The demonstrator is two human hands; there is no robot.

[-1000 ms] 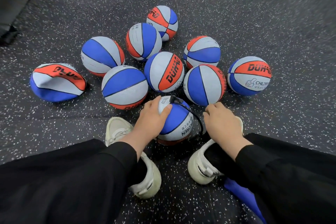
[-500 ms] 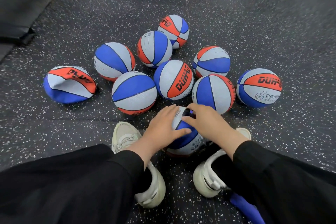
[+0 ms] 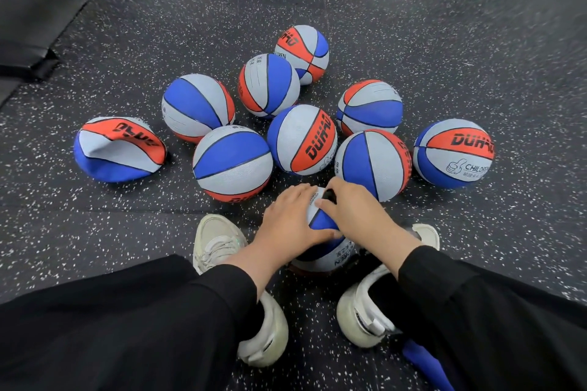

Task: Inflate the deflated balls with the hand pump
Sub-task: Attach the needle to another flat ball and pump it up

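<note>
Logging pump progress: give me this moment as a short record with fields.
setting: dark speckled floor, person seen from above, pale shoes either side
ball in work: ball between the feet
left hand: rests on that ball, fingers spread over its top and side
right hand: pinches the black pump fitting at the top of the ball
round-looking balls: eight in a cluster beyond the hands
deflated ball: collapsed, far left, apart from the cluster
pump body: hidden; only the black fitting shows

Left hand (image 3: pixel 290 222) on ball (image 3: pixel 320 224), right hand (image 3: pixel 355 211) pinching black nozzle (image 3: pixel 328 194)
</note>
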